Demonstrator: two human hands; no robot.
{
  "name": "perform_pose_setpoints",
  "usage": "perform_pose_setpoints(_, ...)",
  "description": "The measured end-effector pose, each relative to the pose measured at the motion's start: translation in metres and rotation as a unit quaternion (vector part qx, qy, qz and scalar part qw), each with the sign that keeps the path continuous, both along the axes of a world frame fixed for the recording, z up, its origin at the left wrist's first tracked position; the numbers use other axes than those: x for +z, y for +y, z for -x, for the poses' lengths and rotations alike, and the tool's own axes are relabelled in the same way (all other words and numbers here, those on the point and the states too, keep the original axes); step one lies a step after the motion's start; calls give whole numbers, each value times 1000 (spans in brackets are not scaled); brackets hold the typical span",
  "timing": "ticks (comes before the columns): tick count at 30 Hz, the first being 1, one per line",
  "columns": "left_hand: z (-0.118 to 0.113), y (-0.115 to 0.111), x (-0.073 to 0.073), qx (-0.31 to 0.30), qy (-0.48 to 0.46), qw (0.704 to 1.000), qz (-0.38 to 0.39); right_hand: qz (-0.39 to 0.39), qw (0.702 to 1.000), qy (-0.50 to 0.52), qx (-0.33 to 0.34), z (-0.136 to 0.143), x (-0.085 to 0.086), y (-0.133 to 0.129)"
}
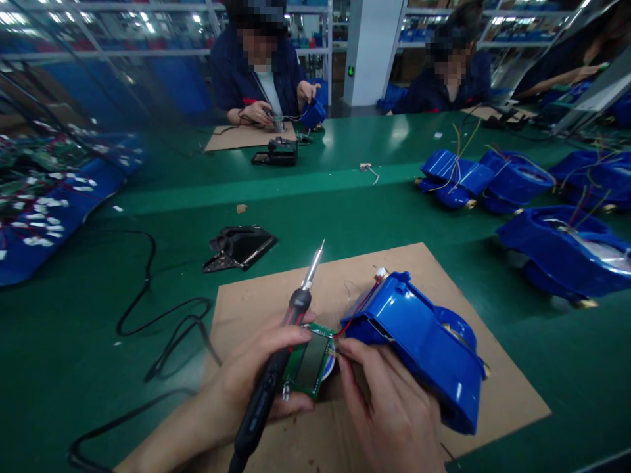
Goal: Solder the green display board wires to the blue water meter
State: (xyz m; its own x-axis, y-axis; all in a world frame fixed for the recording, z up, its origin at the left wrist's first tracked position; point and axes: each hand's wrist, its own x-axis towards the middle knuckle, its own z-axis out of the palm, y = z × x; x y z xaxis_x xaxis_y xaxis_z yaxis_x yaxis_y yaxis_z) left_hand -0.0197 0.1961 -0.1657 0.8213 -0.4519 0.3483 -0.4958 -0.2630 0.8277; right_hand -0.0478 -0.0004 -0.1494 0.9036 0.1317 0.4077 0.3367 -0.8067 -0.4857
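A: Where's our left hand (pixel 256 381)?
B: Closed round the soldering iron (pixel 280 358) and circuit board (pixel 310 364), over the cardboard mat (pixel 493 374).
A: Right hand (pixel 389 407)?
B: Pinching the board edge, beside the blue housing (pixel 419 341).

Long green desk (pixel 345 197), glossy under overhead light. White pillar (pixel 369 52) behind it at centre. Metal shelving racks (pixel 123 33) along the back, lit by rows of ceiling lamps. Two people in dark blue jackets sit on the far side.
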Motion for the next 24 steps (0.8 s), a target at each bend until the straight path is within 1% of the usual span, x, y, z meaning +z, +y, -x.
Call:
perform_pose_setpoints(5, 1, 0, -4, -3, -17, 1000, -6, -46, 999, -8, -3, 0, 0, 1)
perform_pose_setpoints(9, 2, 0, -13, 19, -57, 998, -16, -59, 998, 22, 13, 0, 2, 0)
perform_pose_setpoints(12, 5, 0, -18, 34, -42, 998, -28, -56, 998, 8, 10, -1, 0, 1)
perform_pose_setpoints(15, 7, -1, -19, 54, -17, 997, -44, -65, 998, 1, 16, -4, -1, 2)
perform_pose_setpoints(18, 9, -5, -16, 86, 8, 995, -50, -76, 995, -29, 60, 0, 6, -5)
perform_pose_setpoints(20, 11, -8, -14, 103, 21, 993, -47, -43, 991, -84, 98, 8, 12, -19)
perform_pose_setpoints(22, 12, -10, -13, 113, 29, 992, -47, 27, 981, -154, 118, 19, 19, -39)
perform_pose_setpoints(24, 12, -10, -14, 116, 36, 991, -54, 108, 958, -233, 130, 27, 25, -62)
